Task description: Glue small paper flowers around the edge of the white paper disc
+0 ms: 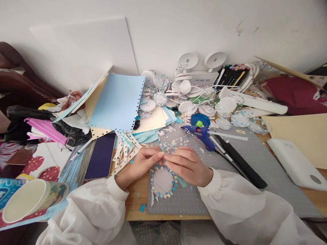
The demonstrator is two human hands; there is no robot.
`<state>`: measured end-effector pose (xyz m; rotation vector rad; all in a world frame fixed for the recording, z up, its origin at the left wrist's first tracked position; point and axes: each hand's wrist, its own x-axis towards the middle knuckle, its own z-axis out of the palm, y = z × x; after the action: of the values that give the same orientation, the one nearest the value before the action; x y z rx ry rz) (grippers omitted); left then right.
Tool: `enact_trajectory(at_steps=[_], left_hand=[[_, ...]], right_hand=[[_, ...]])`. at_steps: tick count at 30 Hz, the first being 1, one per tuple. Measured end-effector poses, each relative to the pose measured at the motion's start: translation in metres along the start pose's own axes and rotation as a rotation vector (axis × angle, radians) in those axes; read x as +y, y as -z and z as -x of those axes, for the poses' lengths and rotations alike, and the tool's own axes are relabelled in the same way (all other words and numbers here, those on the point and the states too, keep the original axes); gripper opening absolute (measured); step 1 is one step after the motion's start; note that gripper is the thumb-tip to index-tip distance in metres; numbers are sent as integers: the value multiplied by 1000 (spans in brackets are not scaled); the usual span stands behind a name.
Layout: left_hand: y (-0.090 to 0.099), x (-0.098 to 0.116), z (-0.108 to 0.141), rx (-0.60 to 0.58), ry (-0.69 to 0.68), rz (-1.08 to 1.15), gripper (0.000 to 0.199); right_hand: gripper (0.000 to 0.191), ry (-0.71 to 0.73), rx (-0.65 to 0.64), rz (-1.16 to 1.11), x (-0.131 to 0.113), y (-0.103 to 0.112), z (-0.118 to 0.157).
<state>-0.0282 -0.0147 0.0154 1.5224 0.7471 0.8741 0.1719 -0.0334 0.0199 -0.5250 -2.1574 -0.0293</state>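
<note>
My left hand (145, 161) and my right hand (187, 165) meet over the near edge of the grey cutting mat (194, 202). Thumb and fingertips of both are pinched close together; whatever small thing lies between them is hidden. From under my right palm sticks out the rounded end of a slim pale teal thing (182, 181), its kind unclear. Just below the hands lies a round white disc (163, 181) ringed with small blue, white and cream paper stars. Loose paper stars and scraps (173, 141) are scattered on the mat beyond my fingers.
A blue glue gun (201, 134) lies right of the hands, beside a long black bar (242, 163). Left are a phone (100, 156), blue punched sheets (117, 102) and a paper cup (27, 200). Several star-trimmed discs (160, 98) pile up behind; a white device (297, 163) sits right.
</note>
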Motion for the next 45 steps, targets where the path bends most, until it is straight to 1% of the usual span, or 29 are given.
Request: enact_trajectory(at_steps=[3,5,7,8,10,12,15,17,19,20,22,25,28,31,33,35,37,38,40,42,45], left_hand=[[-2,-3,-1,30,124,210,46],[-3,-4,-1,29,204,332,47],[-4,-4,-1,20,231,379,47],[-5,-4,-1,22,225,379,47],[-5,-4,0,46,201,365,47],[-6,-4,0,66,195,349,44],[-4,-2,-2,111,186,327,40],[-3,-1,-4,158,170,315,40],[-2,-1,-6,181,153,295,40],[-1,-2,-6,181,151,280,40],[-1,-4,-5,166,162,234,39],[-1,-10,-2,133,163,146,39],[-1,-13,0,96,133,57,42],[0,-12,-1,64,119,-15,45],[0,-11,-1,50,108,-41,45],[0,-10,-1,39,106,-54,45],[-1,-9,-1,19,112,-72,45],[-1,-8,-1,3,115,-81,45],[-1,-6,-1,-27,116,-100,44],[0,-3,0,-45,113,-115,44],[0,1,0,-68,104,-113,43]], right_hand=[[14,144,22,195,-3,-1,-6],[9,220,29,281,-7,-3,-11],[9,238,18,301,-12,-4,-16],[10,218,0,294,-15,-5,-18],[14,150,-39,256,-19,-3,-21],[19,76,-59,213,-23,2,-17],[23,-58,-44,234,-25,18,1],[26,-224,35,311,-23,32,20],[22,-426,104,385,-16,45,38],[19,-499,98,433,-10,51,46],[14,-592,29,504,4,57,58],[14,-643,-31,548,28,55,68],[22,-707,-73,564,48,45,70],[25,-796,-180,540,56,39,66],[24,-834,-204,517,53,38,59],[27,-875,-134,483,47,40,50],[32,-929,-15,415,39,41,39],[35,-971,32,366,35,40,34],[37,-1070,85,279,29,36,25],[34,-1153,143,204,24,30,21],[25,-1196,205,138,19,23,25]])
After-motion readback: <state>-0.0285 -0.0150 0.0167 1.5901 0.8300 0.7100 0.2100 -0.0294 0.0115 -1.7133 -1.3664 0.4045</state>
